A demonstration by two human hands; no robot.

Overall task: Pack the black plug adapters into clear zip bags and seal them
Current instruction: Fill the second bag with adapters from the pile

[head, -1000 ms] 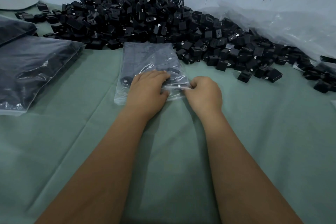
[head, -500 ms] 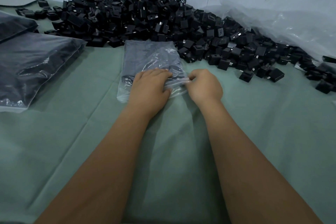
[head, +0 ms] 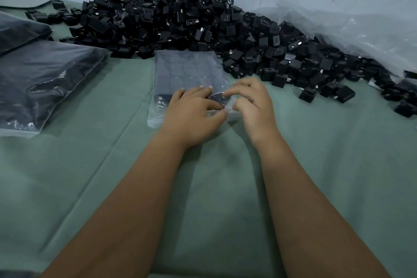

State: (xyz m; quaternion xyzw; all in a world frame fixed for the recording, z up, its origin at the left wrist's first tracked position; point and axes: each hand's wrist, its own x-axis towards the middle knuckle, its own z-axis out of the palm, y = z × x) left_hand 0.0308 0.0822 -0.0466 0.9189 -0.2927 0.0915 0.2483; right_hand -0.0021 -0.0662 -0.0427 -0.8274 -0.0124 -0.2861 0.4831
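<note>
**Zip bag at the sealing step: risks logged**

Zip bag (head: 189,74), clear and filled with tidy rows of black plug adapters, lay flat on the green cloth (head: 316,165) at frame centre, its far end touching the loose adapter pile (head: 180,18) along the upper frame. From my remote seat I noted the left hand (head: 191,115) resting on the bag's near end, fingers fairly straight and pressing down, thumb meeting the plastic at the mouth. The right hand (head: 252,106) sat just beside it, fingers loosely curled, thumb and forefinger apparently pinching the bag's lip; the blur kept me from being certain. I could not tell whether the zip track was closed.

Risks as I judged them: a partial seal if pressure skipped a stretch of track; trapped air ballooning the bag; rows shifting if the mouth was tugged. Two filled bags (head: 45,83) lay at frame left, well apart.
</note>
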